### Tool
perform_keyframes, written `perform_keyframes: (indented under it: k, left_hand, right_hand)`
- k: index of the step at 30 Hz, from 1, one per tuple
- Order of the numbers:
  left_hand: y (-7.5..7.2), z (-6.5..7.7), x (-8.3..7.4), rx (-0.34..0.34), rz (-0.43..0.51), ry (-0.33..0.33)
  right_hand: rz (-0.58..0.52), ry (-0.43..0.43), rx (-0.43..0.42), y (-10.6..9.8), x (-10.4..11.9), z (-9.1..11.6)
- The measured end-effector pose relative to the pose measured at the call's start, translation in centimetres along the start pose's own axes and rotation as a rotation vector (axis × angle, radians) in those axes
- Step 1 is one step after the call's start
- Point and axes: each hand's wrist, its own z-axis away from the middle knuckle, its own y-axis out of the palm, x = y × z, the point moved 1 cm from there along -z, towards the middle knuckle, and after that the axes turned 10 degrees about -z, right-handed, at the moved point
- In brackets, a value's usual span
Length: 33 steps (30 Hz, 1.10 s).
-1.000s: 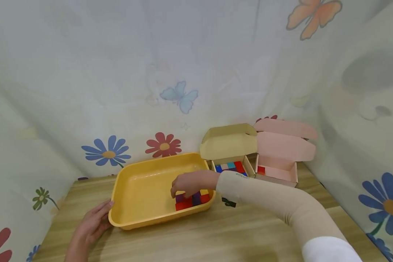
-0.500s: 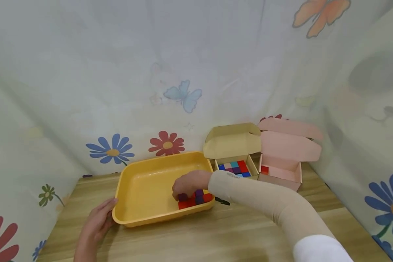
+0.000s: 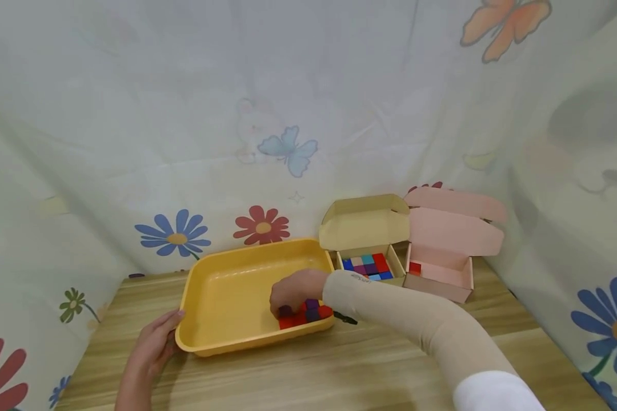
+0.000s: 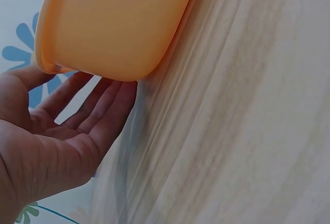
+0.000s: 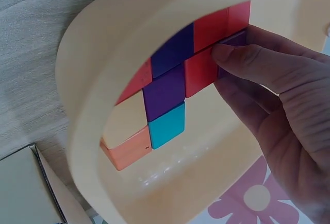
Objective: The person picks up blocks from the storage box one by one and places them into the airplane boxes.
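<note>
Yellow plastic forms the rounded rectangular tray (image 3: 226, 302) on the wood-grain tabletop (image 3: 267, 382), where the work looks partly done: square red, purple, cream, orange and teal blocks (image 5: 164, 94) sit in close rows at its right end. Two rows run level; a third seems shorter. The right-hand grip (image 3: 294, 288) pinches a square purple block (image 5: 235, 39) at the second row's end, against a red block (image 5: 200, 72); whether it is fully seated I cannot tell. The left-hand grip (image 3: 151, 339) clasps the tray's left rim. More blocks (image 3: 371, 267) lie in an open pale-yellow cardboard box (image 3: 365, 225); an open pink cardboard box (image 3: 447, 274) holds another red block (image 3: 414, 268). Whether these remain to be used is unclear.
</note>
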Motion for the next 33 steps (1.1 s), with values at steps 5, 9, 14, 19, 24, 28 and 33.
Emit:
perform_keyframes:
  k: [5, 9, 14, 19, 24, 28, 33]
  left_hand:
    - [0.0, -0.2, 0.0, 0.002, -0.019, -0.006]
    - [0.1, -0.3, -0.1, 0.005, -0.032, -0.004]
    - [0.0, -0.3, -0.1, 0.007, -0.018, -0.002]
    - [-0.2, -0.2, 0.2, 0.021, -0.019, -0.005]
    - [-0.3, -0.1, 0.1, 0.044, -0.024, -0.005]
    - [-0.3, -0.1, 0.1, 0.041, -0.023, -0.001]
    - [-0.4, -0.2, 0.3, 0.039, -0.030, -0.006]
  right_hand:
    - [0.015, -0.029, -0.019, 0.0, -0.3, -0.1]
    - [-0.012, -0.021, -0.039, -0.3, -0.5, 0.3]
    - [-0.103, -0.011, -0.063, -0.9, -0.5, 0.8]
    - [-0.097, -0.044, -0.070, -1.4, -0.6, 1.1]
    - [-0.065, -0.049, -0.090, -1.9, -1.2, 2.2]
    - [-0.036, -0.042, -0.101, -2.2, -1.6, 3.2]
    - [0.009, -0.027, -0.109, -2.1, -2.4, 5.1]
